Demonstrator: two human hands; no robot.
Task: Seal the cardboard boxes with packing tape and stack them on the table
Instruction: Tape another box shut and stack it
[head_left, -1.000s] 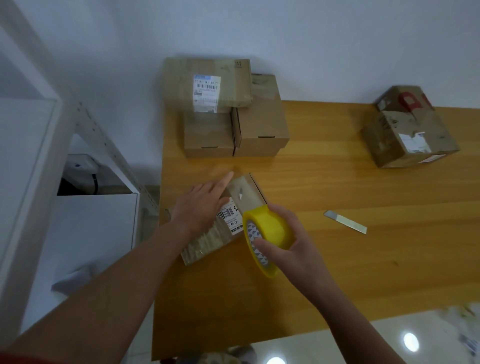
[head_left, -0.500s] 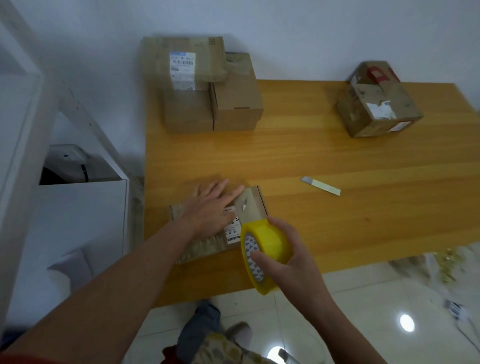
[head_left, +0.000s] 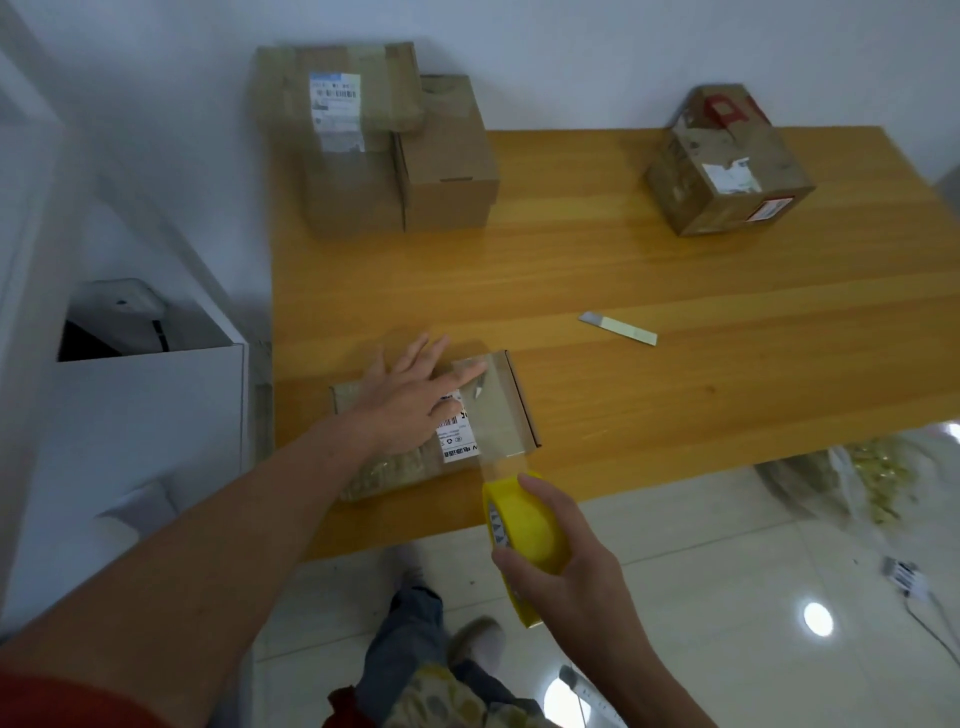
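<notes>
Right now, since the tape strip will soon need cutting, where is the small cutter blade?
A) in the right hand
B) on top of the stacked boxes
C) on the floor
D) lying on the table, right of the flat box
D: the cutter blade lies on the table, apart from the flat box, while the right hand holds only the yellow tape roll.

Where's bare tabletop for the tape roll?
Bare yellow wooden table right of the flat cardboard box, nearer than the grey blade; also between the stacked brown boxes and the worn cube box. Crowded: near-left corner, left hand on box.
</notes>
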